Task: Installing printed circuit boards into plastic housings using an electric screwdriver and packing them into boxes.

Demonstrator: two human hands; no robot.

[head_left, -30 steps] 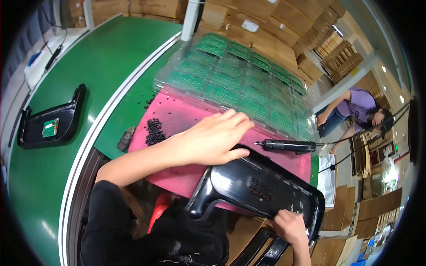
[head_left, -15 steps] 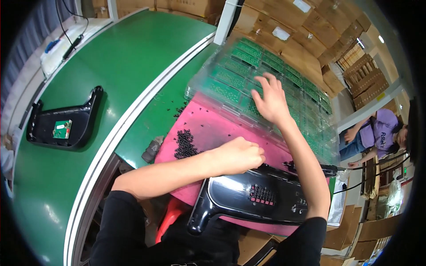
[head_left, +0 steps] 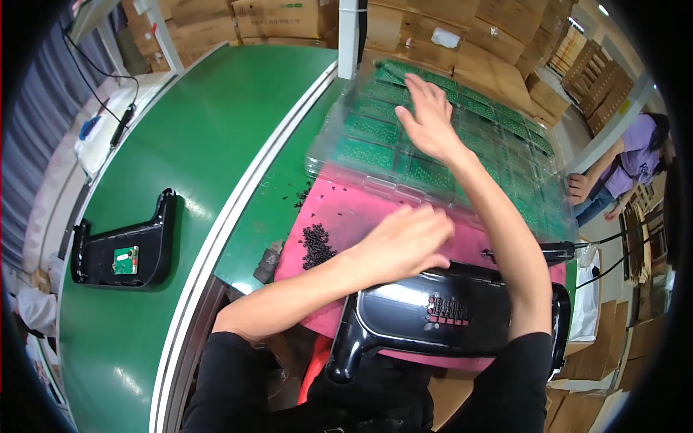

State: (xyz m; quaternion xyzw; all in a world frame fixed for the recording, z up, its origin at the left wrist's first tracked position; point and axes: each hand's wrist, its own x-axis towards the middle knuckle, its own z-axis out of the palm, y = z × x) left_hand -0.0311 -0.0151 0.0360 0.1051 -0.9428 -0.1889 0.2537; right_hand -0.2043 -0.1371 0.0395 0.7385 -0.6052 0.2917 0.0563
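Note:
My left hand (head_left: 404,242) hovers above the near part of the pink mat (head_left: 339,206), blurred, with its thumb apart from its fingers and nothing visible in it. Just below it lies a glossy black plastic housing (head_left: 397,310) with a cluster of small slots. My right hand (head_left: 431,123) reaches over a clear plastic tray (head_left: 375,180) filled with green circuit boards (head_left: 372,130). Its fingers are stretched out toward the tray's far left corner, the thumb spread away. Whether the fingertips touch a board cannot be made out.
Small black screws (head_left: 316,245) are heaped on the mat's left. A black screwdriver (head_left: 552,251) with a cable lies at the right. Another black housing (head_left: 123,267) holding a small board sits on the green surface (head_left: 216,123) at left. A person in purple (head_left: 635,159) is at far right.
My right hand has reached farther over the tray. My left hand has loosened from a closed fist and lifted slightly. The whole view has shifted, and the person in purple has moved.

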